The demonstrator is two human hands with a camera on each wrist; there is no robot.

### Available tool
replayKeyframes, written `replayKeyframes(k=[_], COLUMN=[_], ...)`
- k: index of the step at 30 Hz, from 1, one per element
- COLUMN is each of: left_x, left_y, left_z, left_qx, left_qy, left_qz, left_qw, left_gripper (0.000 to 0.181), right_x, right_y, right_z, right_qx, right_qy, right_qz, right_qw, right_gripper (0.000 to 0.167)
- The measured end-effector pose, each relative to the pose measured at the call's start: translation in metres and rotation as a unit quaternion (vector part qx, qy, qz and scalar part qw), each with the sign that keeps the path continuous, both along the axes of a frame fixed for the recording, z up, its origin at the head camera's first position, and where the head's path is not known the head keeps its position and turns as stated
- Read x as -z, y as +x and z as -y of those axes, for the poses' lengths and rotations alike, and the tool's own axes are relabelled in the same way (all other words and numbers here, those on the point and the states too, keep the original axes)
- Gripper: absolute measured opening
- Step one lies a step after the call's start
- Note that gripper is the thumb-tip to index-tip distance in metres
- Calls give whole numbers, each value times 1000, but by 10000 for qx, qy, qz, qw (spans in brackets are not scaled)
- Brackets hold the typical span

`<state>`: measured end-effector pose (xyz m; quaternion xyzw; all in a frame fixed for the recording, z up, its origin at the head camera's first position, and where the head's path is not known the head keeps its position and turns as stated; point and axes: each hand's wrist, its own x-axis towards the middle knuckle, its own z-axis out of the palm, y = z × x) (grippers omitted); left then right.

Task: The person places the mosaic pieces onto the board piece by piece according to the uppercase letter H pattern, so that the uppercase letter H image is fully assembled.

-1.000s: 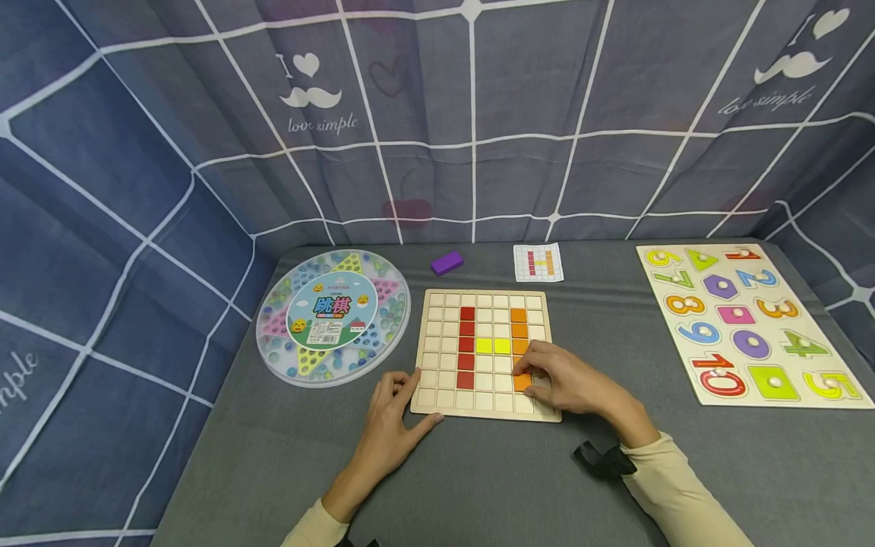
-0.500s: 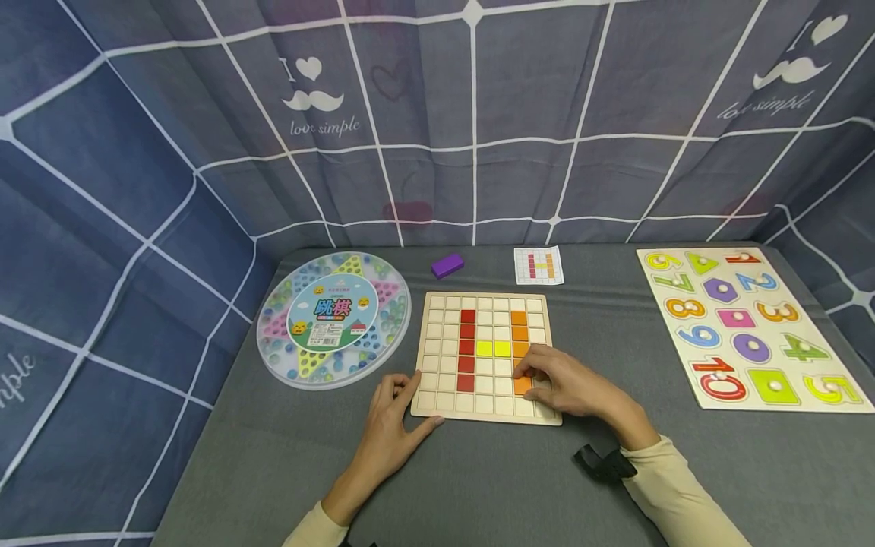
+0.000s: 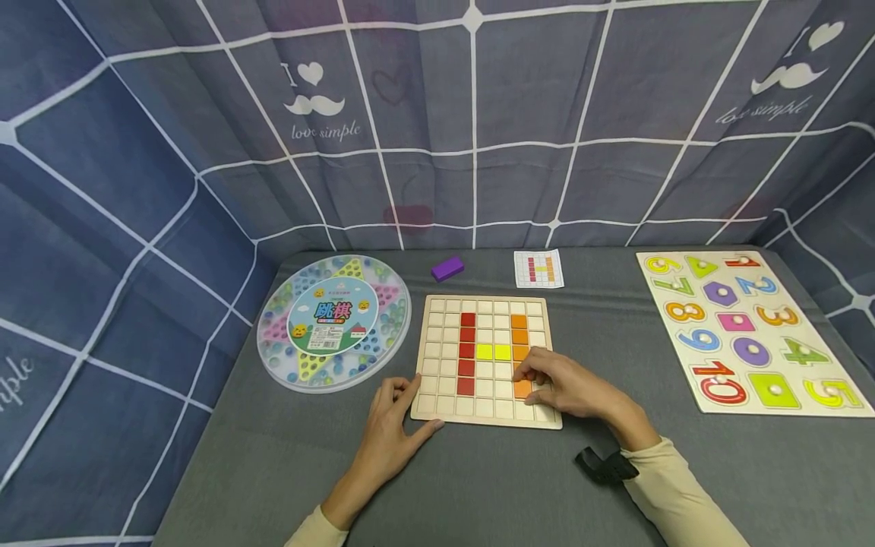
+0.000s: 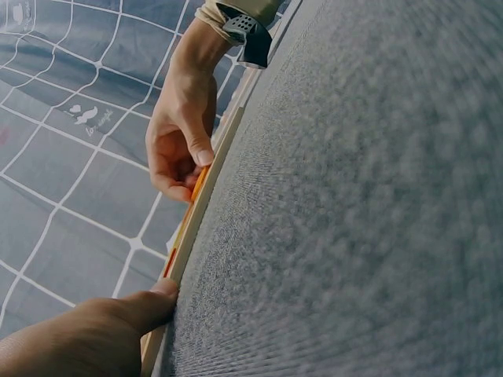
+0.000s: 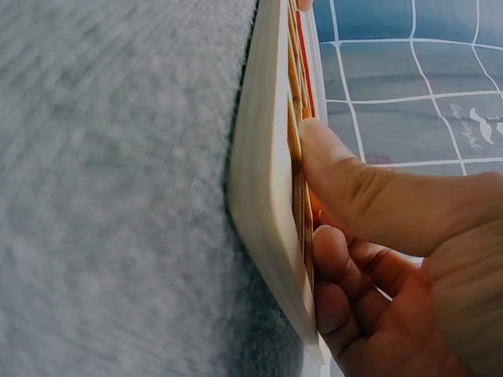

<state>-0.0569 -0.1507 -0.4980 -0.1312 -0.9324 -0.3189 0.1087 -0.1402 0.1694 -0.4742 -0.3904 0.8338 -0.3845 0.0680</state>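
In the head view a wooden grid board (image 3: 484,411) lies flat. It bears a column of red tiles (image 3: 467,351), a pair of yellow tiles (image 3: 493,351) side by side, and a column of orange tiles (image 3: 519,336). My right hand (image 3: 570,384) pinches the lowest orange tile (image 3: 522,390) between thumb and fingers, within its grid square. The hand covers part of the column. Spread over the board's near left corner, my left hand (image 3: 386,425) touches the left edge with a finger and the front edge with the thumb (image 4: 157,302).
Behind the board lie a purple block (image 3: 447,268) and a pattern card (image 3: 538,269) printed with red, yellow and orange squares. A round Chinese checkers box (image 3: 390,363) is at left. On the right lies a number-and-shape puzzle board (image 3: 745,384). Curtains hang behind and at the sides.
The whole head view has shifted slightly, so things appear a little lower. Both hands keep their places at the board, and the tiles stay where they were.
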Motion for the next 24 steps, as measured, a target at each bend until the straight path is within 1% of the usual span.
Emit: replayKeyframes(k=[9,16,24], left_x=[1,2,1], left_y=[1,1,0], left_z=[0,0,0], left_qx=[-19,4,-30], left_qy=[-10,-9,-33], left_qz=[-14,-40,-82], left_qw=[10000,10000,10000], left_gripper=[81,82,82], right_x=[6,3,2], right_y=[0,1,-2], right_z=[-4,-4,-5], right_qx=[-70,-145,-196], right_qy=[-230,-244,-241], right_qz=[169,164,235], right_qw=[9996,9995,9992], right_gripper=[29,32,31])
